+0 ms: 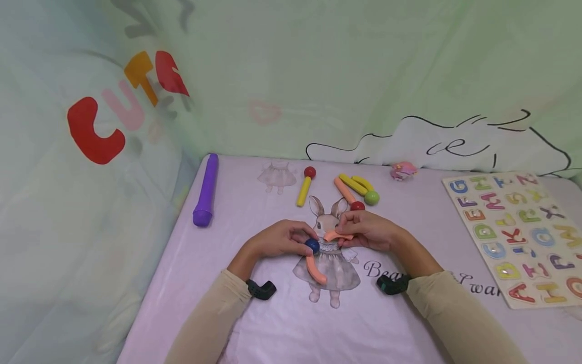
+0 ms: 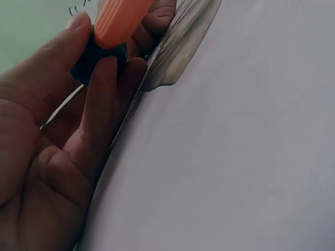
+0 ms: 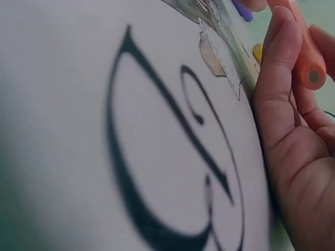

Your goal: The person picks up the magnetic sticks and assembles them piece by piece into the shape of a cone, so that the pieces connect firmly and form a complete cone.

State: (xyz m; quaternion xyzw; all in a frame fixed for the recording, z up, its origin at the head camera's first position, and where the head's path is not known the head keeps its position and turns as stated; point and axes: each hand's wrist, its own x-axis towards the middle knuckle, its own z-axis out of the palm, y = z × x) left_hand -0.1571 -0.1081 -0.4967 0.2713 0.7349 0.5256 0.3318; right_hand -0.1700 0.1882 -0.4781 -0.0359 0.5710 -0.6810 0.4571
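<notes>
My left hand pinches a blue ball between thumb and fingers, low over the printed rabbit on the cloth. From that ball a curved orange stick extends toward me; its ridged end meets the ball in the left wrist view. A second curved orange stick is held in the fingers of my right hand, its other end pointing left toward the ball. The right wrist view shows a grey disc set in the end of this stick.
Behind the hands lie a yellow stick with a red ball, an orange stick, and yellow sticks by a green ball. A purple rod lies left, a pink crumpled item at the back, an alphabet board right.
</notes>
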